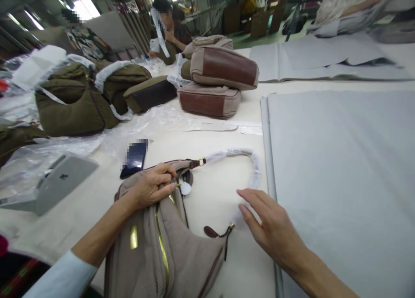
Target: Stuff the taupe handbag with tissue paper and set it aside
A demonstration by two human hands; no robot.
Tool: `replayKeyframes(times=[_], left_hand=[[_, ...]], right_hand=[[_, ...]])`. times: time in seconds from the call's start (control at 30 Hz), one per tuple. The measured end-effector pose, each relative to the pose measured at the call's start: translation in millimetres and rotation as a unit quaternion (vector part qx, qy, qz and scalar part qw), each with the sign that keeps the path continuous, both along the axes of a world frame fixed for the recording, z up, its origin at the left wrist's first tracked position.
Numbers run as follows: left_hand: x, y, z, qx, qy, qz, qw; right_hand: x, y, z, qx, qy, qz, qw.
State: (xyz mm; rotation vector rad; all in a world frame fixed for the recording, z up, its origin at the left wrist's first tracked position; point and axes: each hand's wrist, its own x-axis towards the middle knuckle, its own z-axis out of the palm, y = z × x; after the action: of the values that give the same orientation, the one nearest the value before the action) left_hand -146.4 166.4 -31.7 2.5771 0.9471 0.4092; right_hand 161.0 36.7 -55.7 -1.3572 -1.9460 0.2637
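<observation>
A taupe handbag (184, 250) with brown leather trim and gold zippers lies on the white table in front of me. My left hand (155, 183) is closed, its fingers pinching the bag's upper edge by the end of a zipper. Beside those fingertips hangs a round white tag (185, 187), with a dark round piece partly behind it. The bag's shoulder strap (241, 152), wrapped in white film, loops out to the right. My right hand (272, 224) is open beside the strap's lower part, thumb and fingers apart. A brown leather pull (210, 232) rests near the strap's lower end.
A phone (133, 158) and a grey box-like item (65, 181) lie left. Olive bags (74, 103) and clear plastic stand behind them. Stacked taupe bags (210, 101) are at the back. Grey sheets (340, 172) cover the right side. Other people work beyond the table.
</observation>
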Motion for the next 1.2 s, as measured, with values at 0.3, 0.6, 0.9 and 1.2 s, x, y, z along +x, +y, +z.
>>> replayKeyframes(times=[0.3, 0.6, 0.9, 1.2], left_hand=[[34.2, 3.9, -18.6, 0.168, 0.002, 0.027, 0.985], [150.5, -121.7, 7.7, -0.168, -0.150, 0.061, 0.972], [220.7, -185.3, -49.8, -0.527, -0.213, 0.155, 0.808], [260.5, -231.2, -47.8, -0.132, -0.150, 0.028, 0.980]], right_hand=[[62.0, -123.7, -8.6, -0.066, -0.322, -0.170, 0.929], [55.9, -101.7, -6.2, -0.327, -0.321, -0.205, 0.865], [85.3, -115.3, -21.3, -0.287, -0.183, -0.197, 0.919], [102.6, -106.7, -8.5, -0.300, 0.064, -0.192, 0.932]])
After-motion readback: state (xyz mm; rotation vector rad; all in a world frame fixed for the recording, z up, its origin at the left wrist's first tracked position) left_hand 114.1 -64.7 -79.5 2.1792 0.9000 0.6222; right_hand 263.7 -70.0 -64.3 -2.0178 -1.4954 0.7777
